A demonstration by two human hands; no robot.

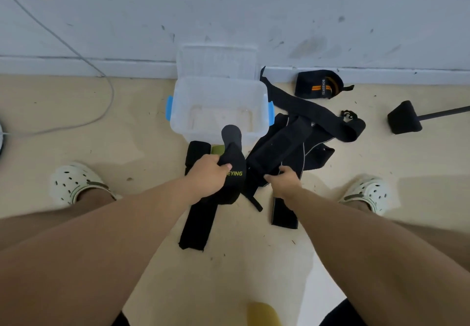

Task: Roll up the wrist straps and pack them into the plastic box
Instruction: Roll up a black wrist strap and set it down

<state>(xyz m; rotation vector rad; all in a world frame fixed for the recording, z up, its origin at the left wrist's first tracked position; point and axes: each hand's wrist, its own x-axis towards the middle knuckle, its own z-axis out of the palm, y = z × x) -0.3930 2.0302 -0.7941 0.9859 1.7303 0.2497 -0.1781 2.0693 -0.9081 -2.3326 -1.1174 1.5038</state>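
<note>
At the centre of the frame the left hand [207,175] grips a black wrist strap with yellow lettering [232,170], fingers curled around its bunched middle while one end trails down to the floor and the grey tip sticks up toward the box. Just right of it the right hand [284,180] closes on the near end of a second black strap [277,150], part of a loose tangle of straps [318,119] spreading toward the right.

The clear plastic box [218,91], with blue latches and its lid tipped back against the wall, sits just above the hands and looks empty (only a faint residue shows on its bottom). One strap with orange stripes [320,84] lies rolled by the baseboard at upper right, but outside the box. So the work seems barely begun: nearly everything is left to roll, and nothing is packed.

The floor [76,127] is pale beige and littered with small specks; the white wall [330,20] is scuffed. A grey cable [109,91] loops at upper left.
</note>
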